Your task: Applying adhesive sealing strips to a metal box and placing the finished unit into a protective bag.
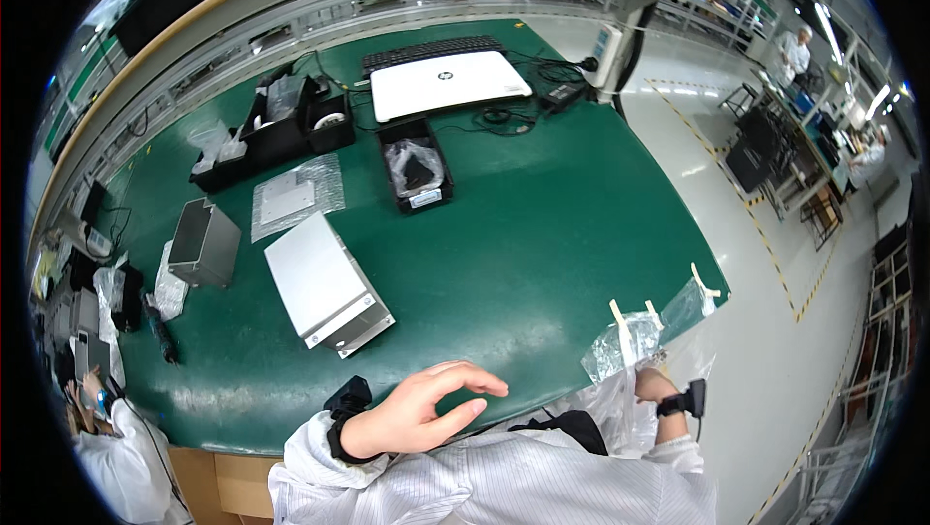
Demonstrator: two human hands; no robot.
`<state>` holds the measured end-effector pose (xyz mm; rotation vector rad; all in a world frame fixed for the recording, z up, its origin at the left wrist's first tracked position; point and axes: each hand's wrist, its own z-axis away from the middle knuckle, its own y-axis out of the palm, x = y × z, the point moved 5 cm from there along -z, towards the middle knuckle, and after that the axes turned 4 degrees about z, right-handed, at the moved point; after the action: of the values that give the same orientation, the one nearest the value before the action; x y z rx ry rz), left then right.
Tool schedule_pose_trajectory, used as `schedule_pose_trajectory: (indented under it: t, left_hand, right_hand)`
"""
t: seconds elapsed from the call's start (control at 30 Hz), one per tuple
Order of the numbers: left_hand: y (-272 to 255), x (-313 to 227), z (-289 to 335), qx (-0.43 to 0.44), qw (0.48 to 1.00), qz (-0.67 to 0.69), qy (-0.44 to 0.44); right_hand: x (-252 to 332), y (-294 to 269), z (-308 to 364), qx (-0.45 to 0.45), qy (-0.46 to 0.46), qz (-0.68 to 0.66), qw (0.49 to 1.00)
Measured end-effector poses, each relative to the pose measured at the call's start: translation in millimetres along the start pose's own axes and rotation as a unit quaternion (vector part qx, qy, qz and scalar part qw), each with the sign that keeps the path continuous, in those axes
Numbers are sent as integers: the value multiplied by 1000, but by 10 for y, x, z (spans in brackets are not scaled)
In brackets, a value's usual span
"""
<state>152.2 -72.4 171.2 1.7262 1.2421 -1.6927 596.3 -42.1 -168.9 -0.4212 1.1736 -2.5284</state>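
- Head view, taking the white-topped metal box (315, 268) as landmark: the clear plastic bags (608, 355) lie to its right, at the near right edge of the green tabletop (542, 273), with pale tape strips (622, 322) on them.
- The right hand (656, 386) is at the bags, well right of the box; its fingers are partly hidden, so I cannot tell whether they grasp the plastic.
- The left hand (426, 409) is released and empty, fingers loosely curved, to the near right of the box.
- The bags look light, limp and slippery, probably easy to crumple or tear; a free edge near the tape seems the best place to pinch.
- Beyond the box and to its right, a black bin (445, 194) holds a crumpled clear bag (399, 153) and something dark.
- Beyond the box and to its left, black trays (281, 143) hold clear packets (284, 96) and a white roll (331, 121).
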Motion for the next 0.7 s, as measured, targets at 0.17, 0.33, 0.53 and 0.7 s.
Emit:
schedule_pose_trajectory:
  t: [0.17,0.33,0.53,0.7]
  left_hand:
    - [-1037,-203,344,-340,924,57,164]
    - [-2218,967,882,-590,803,16,80]
    - [-2015,2062,589,-527,836,149,-14]
    - [-1874,2040,462,-528,845,21,-78]
  right_hand:
    - [395,-1895,1990,-367,331,-63,867]
    - [1797,-3588,1913,-645,118,-122,745]
    - [2945,-4664,-27,-561,-152,-20,813]
    - [2787,-4544,-1871,-467,-152,108,864]
